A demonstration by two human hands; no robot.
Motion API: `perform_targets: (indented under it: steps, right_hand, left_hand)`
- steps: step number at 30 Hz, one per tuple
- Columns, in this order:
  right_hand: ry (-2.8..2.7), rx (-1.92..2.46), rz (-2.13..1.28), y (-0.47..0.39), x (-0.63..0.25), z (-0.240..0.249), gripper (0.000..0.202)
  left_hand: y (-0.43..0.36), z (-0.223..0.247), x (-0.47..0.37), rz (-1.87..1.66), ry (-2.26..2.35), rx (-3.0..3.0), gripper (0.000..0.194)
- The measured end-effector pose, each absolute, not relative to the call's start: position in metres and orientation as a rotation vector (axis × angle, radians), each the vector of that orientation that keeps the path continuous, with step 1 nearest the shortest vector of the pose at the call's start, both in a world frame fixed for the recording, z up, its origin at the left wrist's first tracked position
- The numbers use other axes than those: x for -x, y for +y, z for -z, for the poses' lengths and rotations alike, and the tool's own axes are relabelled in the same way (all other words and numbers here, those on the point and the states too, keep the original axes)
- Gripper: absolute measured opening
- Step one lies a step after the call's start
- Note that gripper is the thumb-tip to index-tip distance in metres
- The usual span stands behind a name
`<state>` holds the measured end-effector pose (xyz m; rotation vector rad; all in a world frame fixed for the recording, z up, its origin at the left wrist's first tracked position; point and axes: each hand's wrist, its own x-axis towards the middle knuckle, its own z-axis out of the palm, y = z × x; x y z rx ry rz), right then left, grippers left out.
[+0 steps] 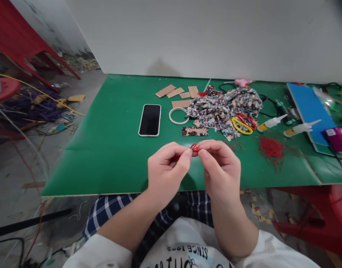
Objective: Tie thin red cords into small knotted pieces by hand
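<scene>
1 red cord [196, 149] | axis ~L-R | L hand [167, 172], R hand [222, 171] pinched on it

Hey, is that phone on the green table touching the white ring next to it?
Apart. The head view shows a strip of bare green tabletop between the phone's right edge and the white ring.

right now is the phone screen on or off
Off, it seems: the phone lies face up, its screen plain black with nothing lit.
</scene>
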<state>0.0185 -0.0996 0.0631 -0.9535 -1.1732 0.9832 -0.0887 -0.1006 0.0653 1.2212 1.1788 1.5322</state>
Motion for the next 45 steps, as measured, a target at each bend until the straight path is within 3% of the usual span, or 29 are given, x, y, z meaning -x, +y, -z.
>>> perform_targets:
  steps: [16,27,31,45]
  right_hand:
    - [-1.220,0.820,-1.039,-0.101,-0.026,-0.070,0.039]
    - [-1.069,0.886,-0.902,-0.097,-0.028,-0.063,0.026]
    - [-1.176,0.883,-1.021,-0.096,-0.031,-0.062,0.019]
    - [-1.306,1.009,-0.833,-0.097,-0.029,-0.065,0.013]
  left_hand:
    - [-0.102,-0.058,0.090,-1.466,1.094,-1.364,0.018]
    - [-0.103,-0.053,0.087,-1.530,1.211,-1.239,0.019]
    - [-0.102,-0.053,0.088,-1.536,1.223,-1.236,0.021]
    - [-0.098,-0.059,0.089,-1.545,1.302,-1.852,0.014]
